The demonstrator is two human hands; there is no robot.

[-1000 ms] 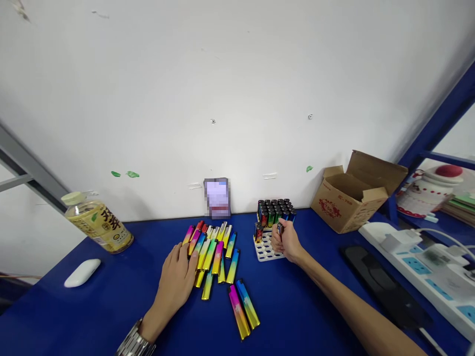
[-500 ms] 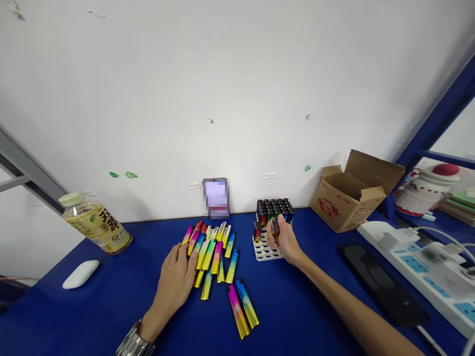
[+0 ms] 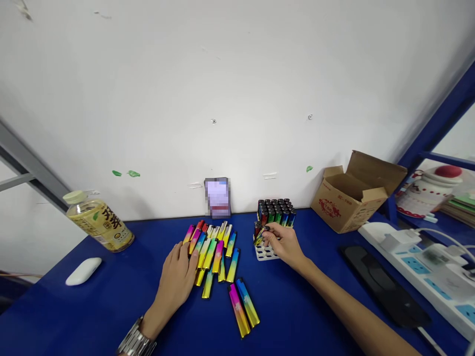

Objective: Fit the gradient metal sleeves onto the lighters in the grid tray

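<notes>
- The right hand [image 3: 285, 246] is over the corner of a white holder [image 3: 265, 252]. Its fingers [image 3: 270, 230] pinch one lighter [image 3: 260, 236].
- That lighter is tilted, just past the fingertips, right above the holder. The fingers hide part of it.
- Lots of dark-topped lighters [image 3: 275, 212] stand up in the holder, just past the right fingers. They stand close together in rows.
- The left hand [image 3: 174, 277] lies on the blue table [image 3: 297, 316]. Its fingers [image 3: 184, 256] are a little spread, and they touch the edge of a pile of rainbow lighters [image 3: 212, 252].
- Two more rainbow lighters [image 3: 243, 307] lie side by side, near the left fingers, on the right-hand side and closer to the person.
- A shiny metal band [image 3: 136, 341] goes around the left wrist.
- Far to the left of the left fingers are a bottle of yellow drink [image 3: 100, 227] and a white computer mouse [image 3: 83, 272].
- Far to the right of the right fingers are an open cardboard box [image 3: 349, 194], a black pad [image 3: 386, 287] and a white power strip [image 3: 415, 267].
</notes>
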